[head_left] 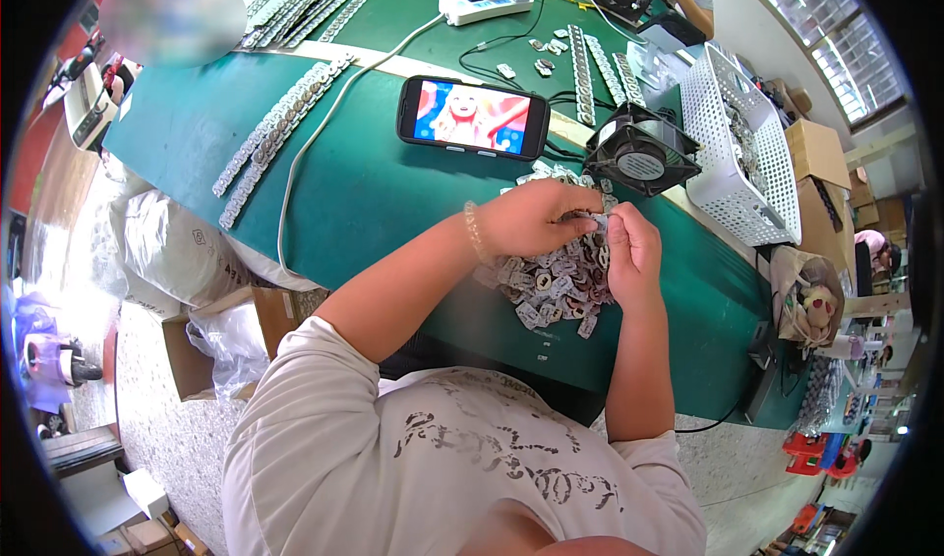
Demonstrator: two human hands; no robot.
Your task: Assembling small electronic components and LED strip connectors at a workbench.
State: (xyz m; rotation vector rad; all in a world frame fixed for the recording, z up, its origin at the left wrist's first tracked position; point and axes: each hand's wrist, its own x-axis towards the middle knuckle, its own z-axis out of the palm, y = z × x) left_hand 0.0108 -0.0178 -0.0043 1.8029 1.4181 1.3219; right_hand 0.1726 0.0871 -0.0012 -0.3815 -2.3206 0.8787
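A heap of small grey-and-white flat pieces (553,286) lies on the green tabletop in front of me. My left hand (539,217) reaches over the heap from the left, its thumb and fingers pinched together. My right hand (633,249) is closed at the heap's right edge, thumb uppermost. Both sets of fingertips meet above the pieces around a small light piece (601,221), which is mostly covered by the fingers. Just beyond my hands stands a black square fan (643,155). A phone (473,117) showing a bright picture leans near the heap's far left.
Long strips of joined pieces (285,128) lie at the left, with more strips (581,74) farther back. A white cable (339,114) runs to a power strip (486,5). At the right stands a white perforated basket (733,143). Across the table is another person's arm (688,3).
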